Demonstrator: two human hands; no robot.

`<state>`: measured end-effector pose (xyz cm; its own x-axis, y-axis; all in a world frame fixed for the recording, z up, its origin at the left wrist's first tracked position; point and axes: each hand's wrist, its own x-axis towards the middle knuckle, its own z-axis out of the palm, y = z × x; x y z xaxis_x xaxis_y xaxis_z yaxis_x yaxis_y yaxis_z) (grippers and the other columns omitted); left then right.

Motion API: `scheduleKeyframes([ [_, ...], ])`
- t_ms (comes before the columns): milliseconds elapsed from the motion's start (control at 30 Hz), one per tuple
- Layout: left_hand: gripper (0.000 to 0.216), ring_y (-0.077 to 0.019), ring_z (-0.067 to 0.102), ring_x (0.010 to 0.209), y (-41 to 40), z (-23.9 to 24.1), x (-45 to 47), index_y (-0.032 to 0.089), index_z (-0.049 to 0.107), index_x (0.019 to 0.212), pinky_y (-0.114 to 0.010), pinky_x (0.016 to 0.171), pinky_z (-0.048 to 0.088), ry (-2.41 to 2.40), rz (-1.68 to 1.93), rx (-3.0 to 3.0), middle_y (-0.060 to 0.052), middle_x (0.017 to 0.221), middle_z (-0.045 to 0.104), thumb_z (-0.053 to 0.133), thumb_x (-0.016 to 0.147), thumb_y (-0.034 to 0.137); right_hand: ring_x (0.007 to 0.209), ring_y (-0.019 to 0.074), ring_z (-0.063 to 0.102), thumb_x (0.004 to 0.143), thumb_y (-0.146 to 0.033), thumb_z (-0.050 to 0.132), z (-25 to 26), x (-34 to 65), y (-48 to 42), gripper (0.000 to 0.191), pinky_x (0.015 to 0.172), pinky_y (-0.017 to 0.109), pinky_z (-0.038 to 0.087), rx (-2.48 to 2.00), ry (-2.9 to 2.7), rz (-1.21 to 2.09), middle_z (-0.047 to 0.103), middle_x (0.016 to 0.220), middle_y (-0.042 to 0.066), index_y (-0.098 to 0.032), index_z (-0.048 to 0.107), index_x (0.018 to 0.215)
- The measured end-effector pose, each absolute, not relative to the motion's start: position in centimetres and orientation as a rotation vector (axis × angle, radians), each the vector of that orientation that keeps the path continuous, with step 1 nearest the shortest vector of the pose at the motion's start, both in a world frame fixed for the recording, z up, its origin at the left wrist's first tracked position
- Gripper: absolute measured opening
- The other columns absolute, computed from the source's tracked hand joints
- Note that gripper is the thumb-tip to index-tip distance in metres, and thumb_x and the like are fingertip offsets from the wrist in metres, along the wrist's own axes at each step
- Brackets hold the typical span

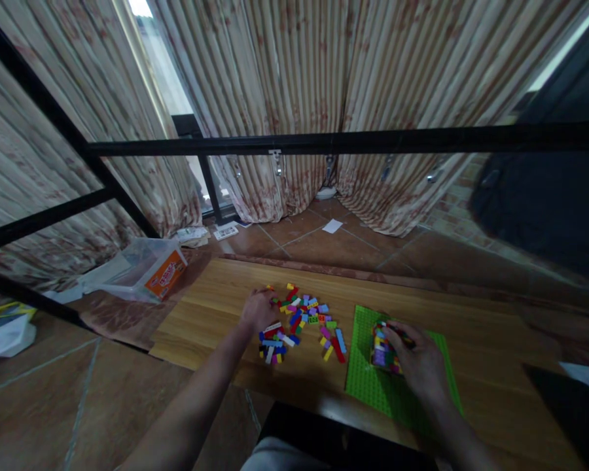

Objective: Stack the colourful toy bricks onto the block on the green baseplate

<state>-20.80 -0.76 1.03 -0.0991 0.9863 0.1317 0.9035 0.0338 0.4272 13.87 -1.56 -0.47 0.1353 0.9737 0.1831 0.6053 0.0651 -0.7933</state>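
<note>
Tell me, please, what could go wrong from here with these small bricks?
The right grip is at the multicoloured, block-shaped brick structure over the green, studded, rectangular baseplate; uneven pressure might loosen some pieces.

The left grip is at the edge of the scattered, multicoloured plastic bricks; a careless sweep could perhaps push some off the light-brown, long wooden table.

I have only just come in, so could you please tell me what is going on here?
A person is handling toy bricks at a wooden table. The left hand is at the edge of the loose bricks; whether it grips one is unclear. The right hand is at a cluster of joined bricks on the green baseplate.
</note>
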Motion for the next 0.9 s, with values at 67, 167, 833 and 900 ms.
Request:
scheduleKeyframes([
  [67,0.027,-0.0182,0.060,0.095,-0.6,1.1,-20.8,0.022,0.071,0.085,-0.029,0.092,0.042,2.121,0.533,1.989,-0.004,0.093,0.070,0.054,0.068,0.010,0.090,0.0261,0.060,0.075,-0.057,0.055,-0.4,13.8,-1.6,0.044,0.082,0.040,0.044,-1.616,-1.569,0.582,0.066,0.096,0.009,-0.020,0.071,0.092],
  [167,0.025,-0.0182,0.060,0.094,-0.4,1.1,-20.8,0.022,0.071,0.081,-0.028,0.090,0.043,2.170,0.446,2.003,-0.004,0.090,0.070,0.052,0.070,0.010,0.091,0.0256,0.059,0.077,-0.057,0.055,-0.3,13.7,-1.7,0.043,0.084,0.039,0.044,-1.576,-1.555,0.608,0.066,0.097,0.009,-0.020,0.070,0.092],
  [833,0.024,-0.0222,0.058,0.097,-2.0,1.2,-21.0,0.021,0.066,0.098,-0.034,0.087,0.042,2.269,0.415,2.080,-0.007,0.104,0.066,0.050,0.079,0.021,0.092,0.0273,0.064,0.081,-0.049,0.053,0.0,17.4,-5.7,0.036,0.083,0.038,0.048,-1.608,-1.297,0.634,0.071,0.094,0.008,-0.018,0.070,0.088],
  [900,0.023,-0.0214,0.058,0.096,-2.1,1.0,-21.1,0.022,0.067,0.094,-0.034,0.088,0.041,2.250,0.440,2.079,-0.006,0.103,0.067,0.049,0.079,0.018,0.095,0.0284,0.064,0.079,-0.050,0.054,-0.4,18.0,-6.4,0.035,0.083,0.039,0.049,-1.668,-1.305,0.646,0.071,0.096,0.008,-0.019,0.071,0.087],
])
